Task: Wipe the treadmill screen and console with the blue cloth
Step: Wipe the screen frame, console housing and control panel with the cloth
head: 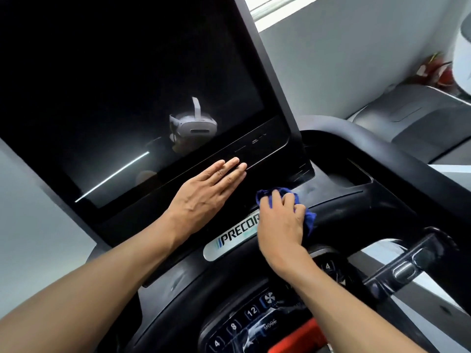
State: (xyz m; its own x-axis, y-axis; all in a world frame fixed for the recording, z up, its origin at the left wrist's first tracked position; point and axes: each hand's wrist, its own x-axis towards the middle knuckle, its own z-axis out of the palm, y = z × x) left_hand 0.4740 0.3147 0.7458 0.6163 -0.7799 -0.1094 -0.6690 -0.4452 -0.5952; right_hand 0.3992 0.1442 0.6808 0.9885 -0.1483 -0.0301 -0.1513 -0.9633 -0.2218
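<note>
Head view: crumpled dark-blue cloth (309, 220), bunched under right hand (281, 222), fingers curled over it, pressed onto matte black plastic console (356, 207) at about four o'clock from large glossy black screen (122, 98). Left hand (204, 192) flat on lower screen edge, fingers straight and close together, holding nothing. Silver oval Precor badge (229, 242) just below at six o'clock, partly covered by right hand.

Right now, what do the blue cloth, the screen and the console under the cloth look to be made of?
Blue cloth: soft fabric, likely microfibre; it bunches and folds under the right hand. Screen: glossy glass or hard plastic; it mirrors a headset and a light strip. Console: black moulded plastic, duller sheen with faint smears. The left hand rests flat on the screen's lower edge.
</note>
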